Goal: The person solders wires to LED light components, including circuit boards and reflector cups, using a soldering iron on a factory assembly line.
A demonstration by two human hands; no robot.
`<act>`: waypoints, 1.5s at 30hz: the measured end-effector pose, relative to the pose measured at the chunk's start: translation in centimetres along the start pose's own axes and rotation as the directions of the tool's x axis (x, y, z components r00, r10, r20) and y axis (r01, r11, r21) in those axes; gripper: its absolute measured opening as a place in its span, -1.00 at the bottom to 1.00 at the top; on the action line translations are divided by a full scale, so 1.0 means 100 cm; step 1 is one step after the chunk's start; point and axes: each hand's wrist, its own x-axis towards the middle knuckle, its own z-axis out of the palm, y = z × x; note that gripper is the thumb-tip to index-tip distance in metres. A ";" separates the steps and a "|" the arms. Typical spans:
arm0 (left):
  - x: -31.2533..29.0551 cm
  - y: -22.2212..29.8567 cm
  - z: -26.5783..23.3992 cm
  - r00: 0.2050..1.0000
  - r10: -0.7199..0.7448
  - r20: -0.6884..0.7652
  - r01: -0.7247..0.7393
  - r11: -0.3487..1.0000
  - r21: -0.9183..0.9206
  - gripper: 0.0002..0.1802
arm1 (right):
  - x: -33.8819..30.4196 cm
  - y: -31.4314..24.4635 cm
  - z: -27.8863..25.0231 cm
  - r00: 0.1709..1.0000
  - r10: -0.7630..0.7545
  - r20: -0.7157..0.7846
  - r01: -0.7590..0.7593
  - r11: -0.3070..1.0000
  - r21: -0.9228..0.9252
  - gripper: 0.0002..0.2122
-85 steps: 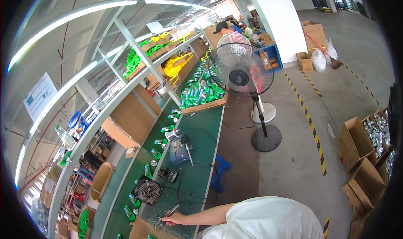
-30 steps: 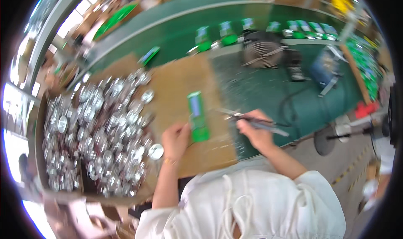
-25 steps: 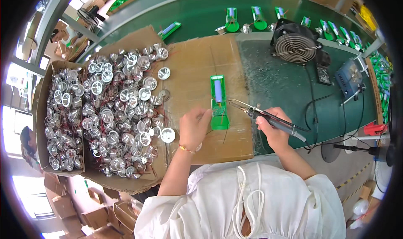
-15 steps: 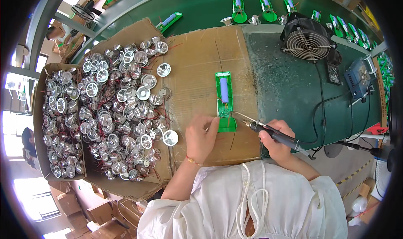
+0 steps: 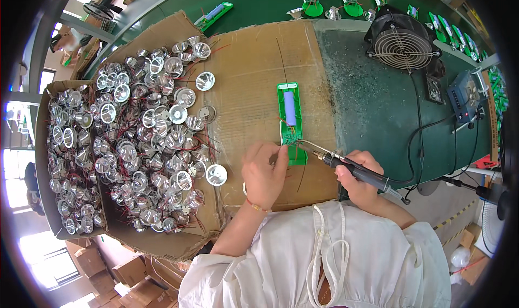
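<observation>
A green plastic housing (image 5: 296, 156) lies lengthwise on the cardboard, with a blue-purple cylindrical battery cell (image 5: 290, 108) and a small green circuit board (image 5: 292, 137) inside. My right hand (image 5: 361, 179) grips a black soldering iron (image 5: 354, 170), its bent metal tip reaching the board. At the board's left edge, my left hand (image 5: 265, 172) is closed, thumb and forefinger together; what they pinch is hidden. A pale round rim, mostly covered, peeks out beside the left hand. Thin dark wires stretch above and below the housing.
Cardboard boxes (image 5: 184, 243) at the left hold many silvery reflector cups (image 5: 126, 151) with red wires. A caged black fan (image 5: 403, 47) and a blue soldering station (image 5: 464, 98) stand at right. More green housings (image 5: 312, 8) line the far bench. A person (image 5: 70, 40) sits far left.
My left hand has shifted slightly right, closer against the board, and a pale rim now shows beside it. The iron's tip stays at the board. The whole view has shifted slightly.
</observation>
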 end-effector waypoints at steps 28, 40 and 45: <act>0.005 0.007 -0.004 0.997 -0.077 0.019 0.078 0.993 -0.086 -0.88 | 0.000 -0.002 0.005 0.978 0.209 -0.017 -0.202 0.963 0.180 -0.84; 0.002 0.007 -0.003 0.998 -0.070 0.007 0.070 0.991 -0.113 -0.91 | 0.005 -0.004 0.012 0.967 0.245 -0.063 -0.227 0.950 0.214 -0.85; 0.001 0.002 -0.005 0.999 -0.052 0.013 0.052 0.997 -0.062 -0.92 | 0.002 -0.004 0.012 0.963 0.264 -0.058 -0.244 0.940 0.239 -0.85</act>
